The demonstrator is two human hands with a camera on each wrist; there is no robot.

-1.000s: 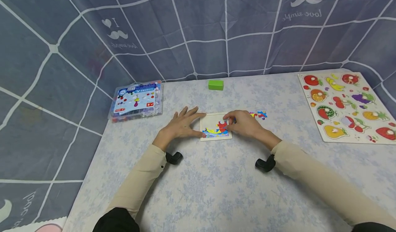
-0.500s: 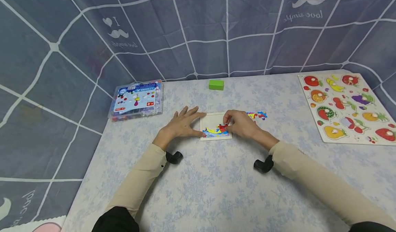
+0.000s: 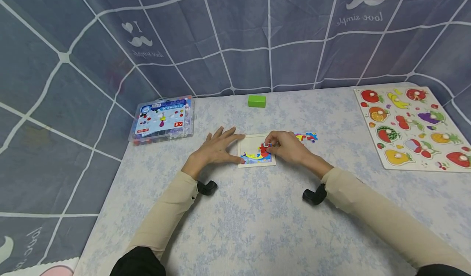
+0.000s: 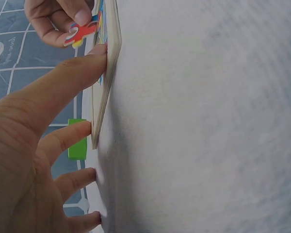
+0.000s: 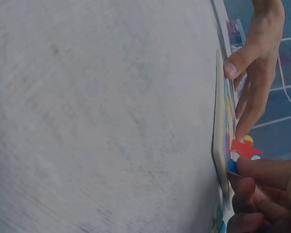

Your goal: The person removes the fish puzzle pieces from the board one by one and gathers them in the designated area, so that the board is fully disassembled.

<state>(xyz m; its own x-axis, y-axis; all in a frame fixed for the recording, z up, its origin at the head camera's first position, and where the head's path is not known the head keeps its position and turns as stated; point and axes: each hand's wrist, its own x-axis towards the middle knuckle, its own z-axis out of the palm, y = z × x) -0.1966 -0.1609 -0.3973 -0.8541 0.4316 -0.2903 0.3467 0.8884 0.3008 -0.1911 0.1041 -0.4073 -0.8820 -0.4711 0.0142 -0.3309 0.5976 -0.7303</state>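
A small wooden jigsaw tray (image 3: 251,142) lies on the table, its near part filled with blue and yellow picture pieces. My left hand (image 3: 215,150) spreads its straight fingers along the tray's left side, the thumb (image 4: 89,68) pressing on the frame. Over the tray's right side, my right hand (image 3: 288,146) pinches a red jigsaw piece (image 5: 243,147) between thumb and fingers. That piece, with yellow and blue knobs, stands tilted above the tray in both wrist views. Loose jigsaw pieces (image 3: 311,136) lie beyond the right hand, partly covered by it.
A green block (image 3: 256,101) sits near the table's back edge. At the back left is a clear plastic box (image 3: 162,120) with a printed label. A fruit peg board (image 3: 412,126) lies on the right. Tiled-pattern curtain (image 3: 243,30) hangs behind the table.
The right fingers have shifted slightly and the red jigsaw piece has changed its tilt over the tray. My left hand has stayed in place.
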